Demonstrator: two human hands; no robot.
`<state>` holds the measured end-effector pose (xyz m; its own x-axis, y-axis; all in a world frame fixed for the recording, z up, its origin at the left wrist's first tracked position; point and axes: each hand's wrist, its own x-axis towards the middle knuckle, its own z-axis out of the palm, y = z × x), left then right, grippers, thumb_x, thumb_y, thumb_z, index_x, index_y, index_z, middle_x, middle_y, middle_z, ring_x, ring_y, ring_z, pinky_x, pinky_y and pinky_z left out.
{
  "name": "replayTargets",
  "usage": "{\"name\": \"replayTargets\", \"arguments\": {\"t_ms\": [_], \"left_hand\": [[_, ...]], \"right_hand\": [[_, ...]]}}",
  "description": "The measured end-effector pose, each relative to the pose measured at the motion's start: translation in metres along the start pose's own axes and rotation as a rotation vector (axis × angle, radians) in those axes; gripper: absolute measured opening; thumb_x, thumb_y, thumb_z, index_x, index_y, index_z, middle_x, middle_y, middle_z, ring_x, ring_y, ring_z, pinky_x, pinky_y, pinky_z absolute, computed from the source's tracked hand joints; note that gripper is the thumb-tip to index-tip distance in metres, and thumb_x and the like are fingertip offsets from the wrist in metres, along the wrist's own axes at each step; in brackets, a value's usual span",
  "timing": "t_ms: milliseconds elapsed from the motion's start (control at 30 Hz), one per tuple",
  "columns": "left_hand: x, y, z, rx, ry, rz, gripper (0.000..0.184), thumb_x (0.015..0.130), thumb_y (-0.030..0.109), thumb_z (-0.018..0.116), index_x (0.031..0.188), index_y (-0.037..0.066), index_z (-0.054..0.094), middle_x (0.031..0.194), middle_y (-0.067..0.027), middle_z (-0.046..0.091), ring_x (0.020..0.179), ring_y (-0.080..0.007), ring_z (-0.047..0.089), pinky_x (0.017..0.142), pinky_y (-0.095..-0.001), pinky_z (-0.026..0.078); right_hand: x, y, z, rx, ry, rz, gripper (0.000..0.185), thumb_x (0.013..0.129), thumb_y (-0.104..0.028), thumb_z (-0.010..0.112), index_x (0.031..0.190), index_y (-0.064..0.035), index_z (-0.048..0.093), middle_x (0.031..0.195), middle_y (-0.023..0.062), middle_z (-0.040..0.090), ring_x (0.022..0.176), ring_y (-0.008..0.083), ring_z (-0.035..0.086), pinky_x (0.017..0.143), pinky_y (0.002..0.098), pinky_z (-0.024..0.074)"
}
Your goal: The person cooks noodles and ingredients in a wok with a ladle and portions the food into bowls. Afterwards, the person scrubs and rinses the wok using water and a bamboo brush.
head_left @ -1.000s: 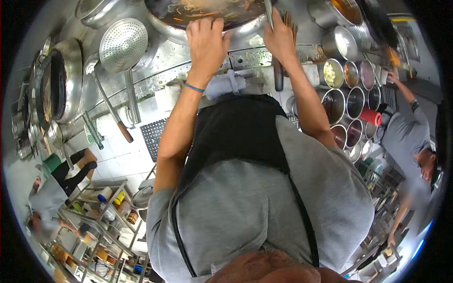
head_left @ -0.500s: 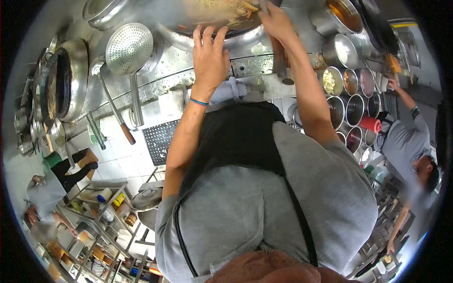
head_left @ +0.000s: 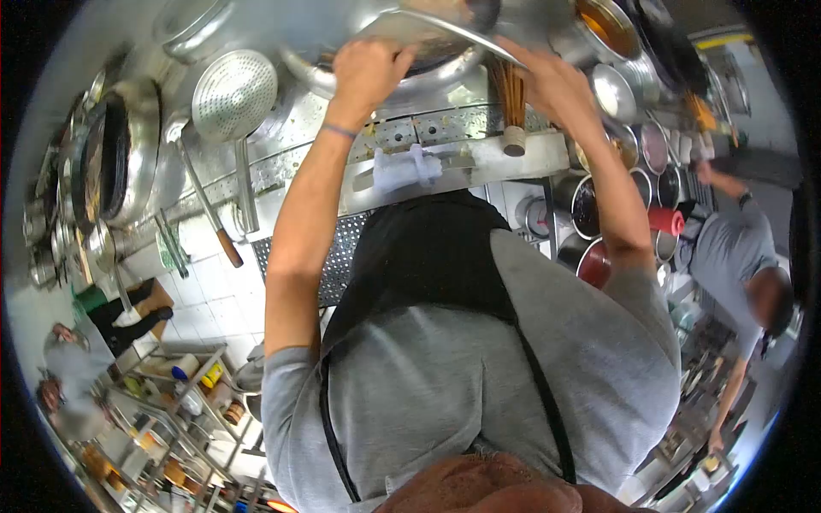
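At the top centre, my left hand (head_left: 370, 75) is closed at the near rim of a wok (head_left: 436, 61); the fingertips are blurred. Food (head_left: 457, 12) shows blurred at the wok's far side. My right hand (head_left: 547, 84) grips the end of a long metal handle that belongs to a ladle (head_left: 445, 26). Its handle slants left across the wok, and its head is smeared near the top edge. Below my right hand lies a bamboo wok brush (head_left: 513, 107). A folded whitish cloth (head_left: 407, 171) rests on the counter edge in front of my apron.
Left of the wok lie a perforated skimmer (head_left: 235, 94) and a wooden-handled ladle (head_left: 205, 201). A large pan (head_left: 137, 154) stands farther left. Several metal pots (head_left: 611, 90) line the right. One co-worker (head_left: 735, 248) is at the right, another person (head_left: 77, 368) at the lower left.
My left hand has gone from spread fingers to closed at the wok's rim. My right hand has moved right and down, and the ladle handle now lies across the wok.
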<state>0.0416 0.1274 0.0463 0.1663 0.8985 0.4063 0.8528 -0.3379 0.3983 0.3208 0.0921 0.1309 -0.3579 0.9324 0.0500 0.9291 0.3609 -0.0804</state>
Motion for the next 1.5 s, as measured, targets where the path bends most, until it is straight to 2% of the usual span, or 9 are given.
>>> {"name": "replayTargets", "arguments": {"t_ms": [67, 333, 433, 600, 900, 1033, 1200, 1400, 1500], "left_hand": [[0.000, -0.001, 0.005, -0.017, -0.042, -0.036, 0.033, 0.086, 0.037, 0.063, 0.074, 0.009, 0.075, 0.070, -0.0143, 0.069, 0.068, -0.0363, 0.068, 0.069, -0.0493, 0.054], [-0.020, 0.016, 0.010, 0.054, 0.027, 0.019, 0.032, 0.087, 0.034, 0.059, 0.068, 0.012, 0.073, 0.066, -0.0178, 0.067, 0.064, -0.0360, 0.068, 0.058, -0.0473, 0.054], [-0.036, 0.050, -0.032, 0.048, -0.092, 0.034, 0.029, 0.085, 0.031, 0.061, 0.067, 0.013, 0.073, 0.065, -0.0162, 0.067, 0.060, -0.0355, 0.067, 0.057, -0.0475, 0.053], [-0.022, 0.067, -0.061, -0.007, 0.010, 0.077, 0.025, 0.082, 0.029, 0.062, 0.067, 0.013, 0.073, 0.063, -0.0144, 0.066, 0.057, -0.0355, 0.066, 0.055, -0.0463, 0.054], [-0.105, 0.046, -0.011, -0.009, -0.020, 0.032, 0.024, 0.081, 0.024, 0.064, 0.060, 0.013, 0.069, 0.057, -0.0156, 0.062, 0.049, -0.0347, 0.062, 0.047, -0.0446, 0.049], [-0.064, 0.042, -0.023, -0.013, 0.053, 0.007, 0.024, 0.080, 0.027, 0.065, 0.061, 0.013, 0.070, 0.059, -0.0157, 0.063, 0.051, -0.0354, 0.063, 0.047, -0.0438, 0.049], [-0.010, 0.017, -0.002, 0.049, -0.022, -0.111, 0.025, 0.082, 0.031, 0.062, 0.068, 0.013, 0.073, 0.068, -0.0170, 0.067, 0.064, -0.0385, 0.066, 0.059, -0.0487, 0.053], [-0.008, 0.009, 0.004, 0.042, 0.008, -0.037, 0.026, 0.082, 0.033, 0.061, 0.070, 0.014, 0.074, 0.066, -0.0170, 0.067, 0.061, -0.0390, 0.066, 0.058, -0.0507, 0.053], [-0.010, 0.007, 0.009, 0.049, -0.010, -0.096, 0.026, 0.083, 0.033, 0.062, 0.071, 0.013, 0.074, 0.068, -0.0169, 0.067, 0.065, -0.0391, 0.066, 0.063, -0.0492, 0.053]], "right_hand": [[-0.033, 0.006, -0.011, 0.131, 0.154, -0.024, 0.055, 0.092, -0.009, 0.057, 0.142, -0.0319, 0.051, 0.116, 0.0152, 0.067, 0.101, 0.0369, 0.065, 0.082, 0.0461, 0.0532], [-0.087, 0.017, -0.041, 0.007, -0.184, 0.198, 0.053, 0.093, -0.014, 0.060, 0.141, -0.0352, 0.051, 0.108, 0.0202, 0.069, 0.095, 0.0390, 0.068, 0.084, 0.0499, 0.0533], [-0.082, -0.004, -0.056, 0.058, -0.218, 0.206, 0.051, 0.090, -0.008, 0.061, 0.138, -0.0213, 0.056, 0.113, 0.0212, 0.066, 0.103, 0.0419, 0.064, 0.089, 0.0486, 0.0502], [-0.057, -0.024, -0.072, 0.014, -0.276, 0.228, 0.050, 0.090, -0.013, 0.059, 0.139, -0.0224, 0.055, 0.110, 0.0214, 0.068, 0.100, 0.0420, 0.064, 0.089, 0.0498, 0.0502], [-0.015, -0.017, 0.000, 0.231, 0.060, 0.267, 0.047, 0.092, -0.018, 0.059, 0.139, -0.0215, 0.055, 0.103, 0.0243, 0.069, 0.094, 0.0422, 0.067, 0.084, 0.0500, 0.0520], [-0.047, -0.003, -0.006, 0.496, 0.394, 0.188, 0.043, 0.092, -0.012, 0.061, 0.135, -0.0181, 0.059, 0.099, 0.0259, 0.068, 0.093, 0.0431, 0.066, 0.080, 0.0473, 0.0521], [-0.055, -0.018, 0.022, 0.593, 0.561, 0.094, 0.058, 0.092, -0.005, 0.061, 0.147, -0.0131, 0.045, 0.093, 0.0303, 0.067, 0.068, 0.0343, 0.069, 0.065, 0.0398, 0.0528], [-0.053, -0.044, 0.139, 0.722, 0.403, 0.150, 0.055, 0.092, -0.003, 0.060, 0.144, -0.0110, 0.046, 0.117, 0.0298, 0.063, 0.109, 0.0384, 0.065, 0.087, 0.0404, 0.0503], [-0.065, -0.048, 0.126, 0.859, 0.303, 0.242, 0.053, 0.093, -0.005, 0.059, 0.144, -0.0118, 0.046, 0.115, 0.0308, 0.062, 0.108, 0.0405, 0.065, 0.086, 0.0408, 0.0505]]}}
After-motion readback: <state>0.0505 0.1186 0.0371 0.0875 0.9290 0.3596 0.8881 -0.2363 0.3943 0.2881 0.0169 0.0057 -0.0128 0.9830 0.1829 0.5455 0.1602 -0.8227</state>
